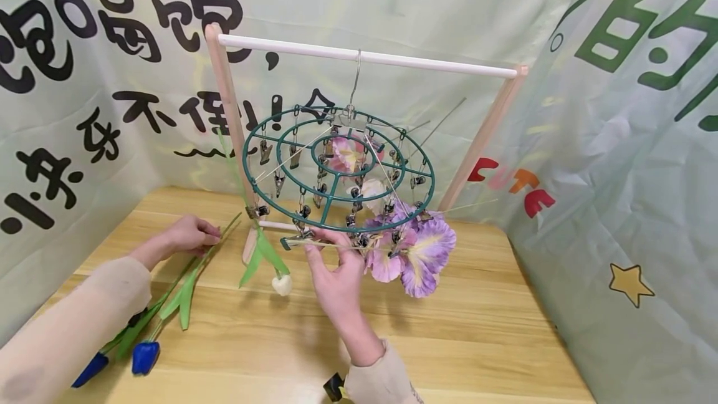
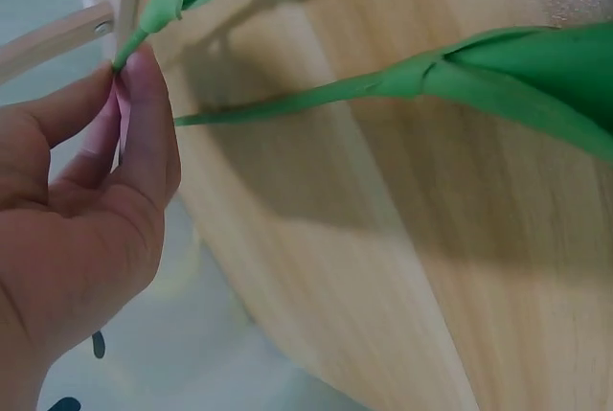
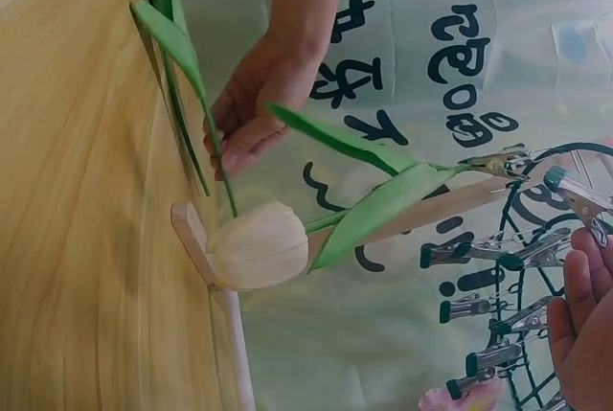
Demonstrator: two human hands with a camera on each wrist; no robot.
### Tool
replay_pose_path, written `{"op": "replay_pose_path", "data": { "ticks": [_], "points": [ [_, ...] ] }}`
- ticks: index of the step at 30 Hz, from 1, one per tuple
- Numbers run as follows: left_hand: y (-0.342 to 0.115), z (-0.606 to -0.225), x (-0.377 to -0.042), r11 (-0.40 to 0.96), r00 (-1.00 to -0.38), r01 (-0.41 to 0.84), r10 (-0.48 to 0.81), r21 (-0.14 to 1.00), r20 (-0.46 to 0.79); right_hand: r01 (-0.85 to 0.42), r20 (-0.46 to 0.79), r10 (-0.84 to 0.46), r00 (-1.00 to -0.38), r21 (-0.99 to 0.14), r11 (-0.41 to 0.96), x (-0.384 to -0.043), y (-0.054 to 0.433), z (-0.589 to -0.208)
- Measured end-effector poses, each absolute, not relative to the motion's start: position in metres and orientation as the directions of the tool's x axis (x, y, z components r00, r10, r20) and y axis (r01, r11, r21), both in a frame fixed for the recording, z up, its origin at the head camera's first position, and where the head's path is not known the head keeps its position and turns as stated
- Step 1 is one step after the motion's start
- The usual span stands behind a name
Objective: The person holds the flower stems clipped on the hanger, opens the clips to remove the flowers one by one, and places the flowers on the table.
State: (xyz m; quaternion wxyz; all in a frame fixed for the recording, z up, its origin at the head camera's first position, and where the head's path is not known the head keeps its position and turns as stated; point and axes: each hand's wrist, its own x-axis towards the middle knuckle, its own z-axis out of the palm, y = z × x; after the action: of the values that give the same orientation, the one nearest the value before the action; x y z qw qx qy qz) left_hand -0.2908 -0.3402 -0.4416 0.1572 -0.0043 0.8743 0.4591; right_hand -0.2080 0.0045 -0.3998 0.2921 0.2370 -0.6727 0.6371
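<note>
My left hand (image 1: pixel 193 235) pinches the stem of a blue tulip (image 1: pixel 146 357) near its end, above the table's left side. A second blue tulip (image 1: pixel 91 370) lies beside it. With its fingertips my right hand (image 1: pixel 339 276) pinches a metal clip (image 3: pixel 579 198) at the front rim of the round green clip hanger (image 1: pixel 336 201). A white tulip (image 1: pixel 282 285) hangs head down from a clip at the hanger's left; its leaves (image 3: pixel 383 205) show in the right wrist view. Purple iris-like flowers (image 1: pixel 426 254) hang at the hanger's right, partly behind the rim.
The hanger hooks over the white bar (image 1: pixel 359 55) of a wooden stand (image 1: pixel 224 86). Several more clips dangle from its rings. A pink flower (image 1: pixel 348 151) shows behind the rings. A small black object (image 1: pixel 334 386) lies by the right sleeve. Printed cloth (image 1: pixel 611 204) encloses the wooden table (image 1: pixel 477 329).
</note>
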Motion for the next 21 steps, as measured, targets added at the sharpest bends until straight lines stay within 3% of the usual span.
{"op": "replay_pose_path", "data": {
  "ticks": [21],
  "points": [
    [-0.3308,-0.4482,-0.2872,0.714,-0.972,-0.13,0.045,0.688,-0.231,-0.684,0.69,0.053,-0.722,-0.723,0.097,-0.2066,0.0062,-0.3988]
  ]
}}
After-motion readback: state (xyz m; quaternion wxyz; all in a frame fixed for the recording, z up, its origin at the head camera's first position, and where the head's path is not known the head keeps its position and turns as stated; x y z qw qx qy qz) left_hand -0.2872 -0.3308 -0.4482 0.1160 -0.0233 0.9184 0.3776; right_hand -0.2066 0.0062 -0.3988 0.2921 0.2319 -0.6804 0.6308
